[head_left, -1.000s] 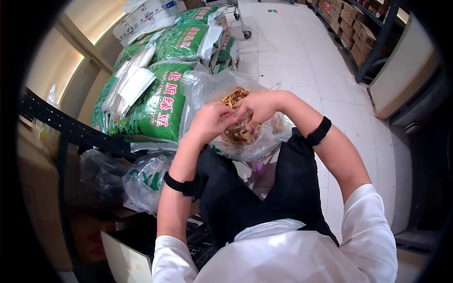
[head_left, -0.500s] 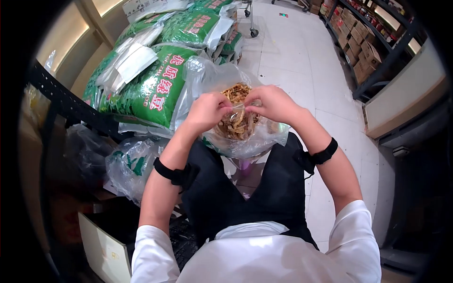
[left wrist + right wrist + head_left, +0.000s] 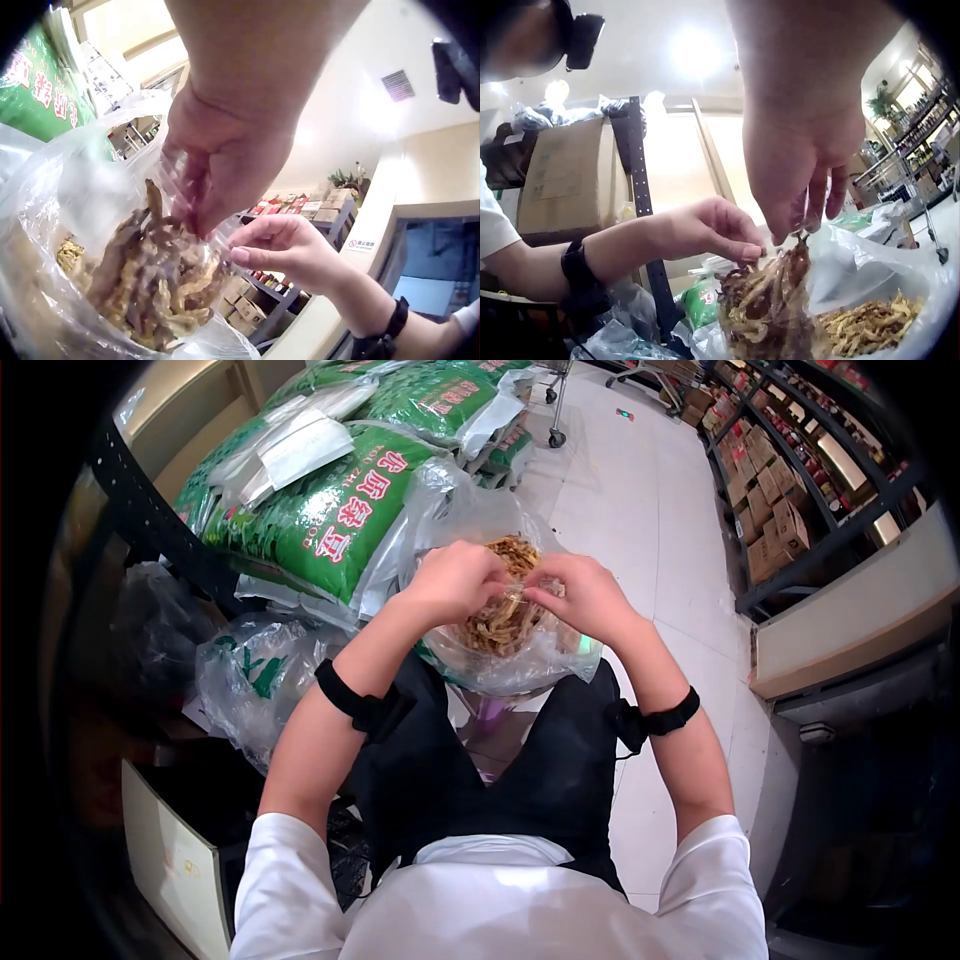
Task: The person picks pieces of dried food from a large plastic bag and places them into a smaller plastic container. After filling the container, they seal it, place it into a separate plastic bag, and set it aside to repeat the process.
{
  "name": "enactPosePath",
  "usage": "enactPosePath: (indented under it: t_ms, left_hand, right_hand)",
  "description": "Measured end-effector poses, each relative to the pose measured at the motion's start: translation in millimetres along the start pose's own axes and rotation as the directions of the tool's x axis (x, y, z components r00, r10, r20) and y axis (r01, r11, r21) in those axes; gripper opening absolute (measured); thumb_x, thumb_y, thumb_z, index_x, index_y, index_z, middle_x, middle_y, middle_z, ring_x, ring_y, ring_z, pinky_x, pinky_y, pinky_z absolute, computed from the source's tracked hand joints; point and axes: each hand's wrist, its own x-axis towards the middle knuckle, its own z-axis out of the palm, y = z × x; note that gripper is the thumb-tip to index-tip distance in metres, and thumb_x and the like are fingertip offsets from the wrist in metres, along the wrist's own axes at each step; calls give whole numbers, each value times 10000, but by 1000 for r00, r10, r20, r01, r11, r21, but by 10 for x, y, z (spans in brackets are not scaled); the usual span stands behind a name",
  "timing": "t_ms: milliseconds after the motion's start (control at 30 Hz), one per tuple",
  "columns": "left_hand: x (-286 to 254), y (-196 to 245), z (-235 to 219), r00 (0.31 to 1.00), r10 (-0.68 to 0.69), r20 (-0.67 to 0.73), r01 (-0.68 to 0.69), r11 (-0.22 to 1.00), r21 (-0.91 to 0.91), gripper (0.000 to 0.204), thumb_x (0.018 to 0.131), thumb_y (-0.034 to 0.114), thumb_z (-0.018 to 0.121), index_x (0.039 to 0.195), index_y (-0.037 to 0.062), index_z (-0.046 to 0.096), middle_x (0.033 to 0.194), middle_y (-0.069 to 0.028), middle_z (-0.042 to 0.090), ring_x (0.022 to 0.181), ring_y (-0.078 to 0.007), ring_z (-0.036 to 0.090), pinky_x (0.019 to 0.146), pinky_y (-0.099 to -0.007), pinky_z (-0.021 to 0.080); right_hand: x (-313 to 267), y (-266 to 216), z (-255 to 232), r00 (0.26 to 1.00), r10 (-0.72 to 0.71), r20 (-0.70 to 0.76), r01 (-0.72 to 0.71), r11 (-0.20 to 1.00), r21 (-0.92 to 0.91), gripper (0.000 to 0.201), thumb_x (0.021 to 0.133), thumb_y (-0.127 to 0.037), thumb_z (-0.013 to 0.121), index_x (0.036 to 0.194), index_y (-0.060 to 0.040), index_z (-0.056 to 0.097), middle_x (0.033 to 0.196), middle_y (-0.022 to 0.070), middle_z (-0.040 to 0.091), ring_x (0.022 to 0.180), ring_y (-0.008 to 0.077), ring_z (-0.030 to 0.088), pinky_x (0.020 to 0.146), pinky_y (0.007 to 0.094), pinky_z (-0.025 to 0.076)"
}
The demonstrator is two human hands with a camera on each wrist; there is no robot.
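Between my two hands hangs a small clear plastic bag (image 3: 769, 311), filled with brown dried strips. My left hand (image 3: 460, 582) pinches its top edge between thumb and fingers. On the other side of that edge, my right hand (image 3: 585, 598) pinches the film with thumb and forefinger, close to the left fingertips. Below and around it spreads a large clear plastic bag (image 3: 515, 678), its mouth wide. Paler loose strips (image 3: 877, 326) lie inside the large bag, past the small one. In the left wrist view the small bag stands bulging and upright under my fingers.
Stacked green sacks (image 3: 320, 510) stand to the left, with folded white bags (image 3: 305, 450) on top. Below them are a crumpled clear bag (image 3: 255, 675) and a white box (image 3: 175, 860). A cart wheel (image 3: 556, 437) and shelving with cartons (image 3: 775, 540) stand farther off.
My right hand has drawn back from over the bag's mouth to its right side, where it now pinches the edge. The left hand keeps its pinch. The head view has shifted.
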Motion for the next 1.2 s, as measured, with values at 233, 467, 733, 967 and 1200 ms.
enactPosePath:
  t_ms: [233, 467, 733, 967, 1200]
  left_hand:
    - [-16, 156, -58, 996, -75, 55, 73, 996, 47, 144, 815, 227, 653, 898, 130, 720, 852, -110, 696, 836, -316, 663, 745, -426, 521]
    - [34, 226, -67, 995, 8, 103, -31, 974, 223, 149, 826, 262, 646, 847, 128, 709, 816, -107, 689, 814, -305, 665, 723, -432, 521]
    - [16, 225, 36, 985, 160, 63, -170, 961, 216, 129, 804, 229, 659, 839, 111, 696, 786, -89, 684, 802, -290, 669, 696, -415, 520]
    - [27, 224, 91, 983, 170, 69, -182, 954, 239, 124, 793, 223, 661, 821, 106, 694, 770, -95, 681, 778, -294, 667, 673, -420, 517]
    - [40, 303, 114, 984, 143, 108, -169, 944, 283, 125, 778, 211, 673, 835, 106, 708, 791, -103, 686, 790, -304, 666, 689, -424, 521]
  right_hand:
    - [-129, -282, -105, 998, 39, -51, -55, 938, -342, 166, 771, -157, 683, 924, -107, 723, 874, 96, 672, 827, 306, 657, 744, 419, 526]
    - [-53, -430, -196, 966, 247, 79, -186, 872, -452, 225, 767, -187, 713, 966, -81, 714, 966, 95, 691, 918, 305, 650, 780, 404, 524]
    - [12, -476, -247, 899, 391, 199, -270, 850, -452, 255, 763, -233, 751, 984, -110, 719, 938, 114, 705, 914, 293, 668, 786, 402, 532]
    - [99, -407, -279, 877, 323, 356, -65, 814, -578, 152, 749, -179, 715, 847, -63, 702, 873, 126, 702, 841, 298, 692, 710, 413, 556]
    - [147, -347, -147, 841, 267, 470, 85, 794, -602, 110, 757, -111, 656, 833, -45, 699, 884, 143, 699, 848, 306, 692, 707, 411, 556]
